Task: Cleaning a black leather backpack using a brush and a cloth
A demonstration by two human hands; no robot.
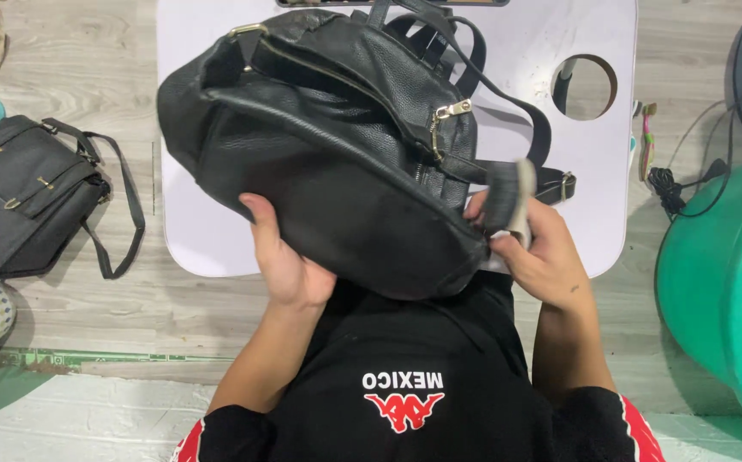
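A black leather backpack (328,145) with gold zippers lies tilted over a small white table (593,162). My left hand (281,257) grips its lower edge from underneath, thumb on the leather. My right hand (538,252) is closed on one of the backpack's black straps (508,192) together with a small pale cloth, at the bag's right corner. The other straps loop over the table top toward the back.
A second black shoulder bag (24,201) lies on the wooden floor at the left. A green plastic tub (713,282) stands at the right, with a fan and black cable (679,184) beside it. The table has a round hole (585,85).
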